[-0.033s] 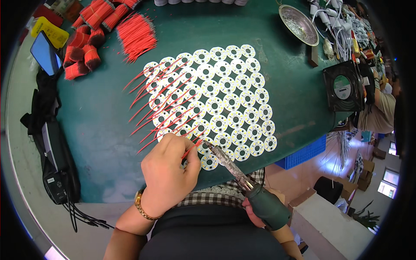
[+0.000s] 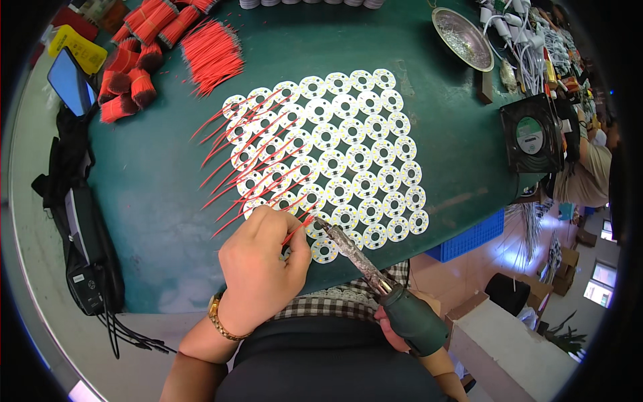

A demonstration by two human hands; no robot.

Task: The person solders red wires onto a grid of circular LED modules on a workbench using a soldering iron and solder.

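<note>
My left hand [image 2: 262, 260] is closed in a pinch on a thin red wire [image 2: 299, 229], over the near edge of a grid of round white LED boards [image 2: 359, 157]. In my right hand [image 2: 394, 333], largely hidden behind the dark green handle, is a soldering iron [image 2: 362, 266]. Its tip meets the wire's end at a board in the near rows; whether it touches the board I cannot tell. Several red wires [image 2: 258, 153] lie slantwise across the boards on the left, their loose ends sticking out past the grid.
Bundles of red wire [image 2: 122, 82] and a loose wire pile [image 2: 213, 57] lie at the far left. A phone [image 2: 70, 82] stands at the left edge. On the right are a metal dish [image 2: 462, 39], white cables [image 2: 529, 57] and a black fan [image 2: 531, 134]. A blue crate [image 2: 469, 234] sits below the table edge.
</note>
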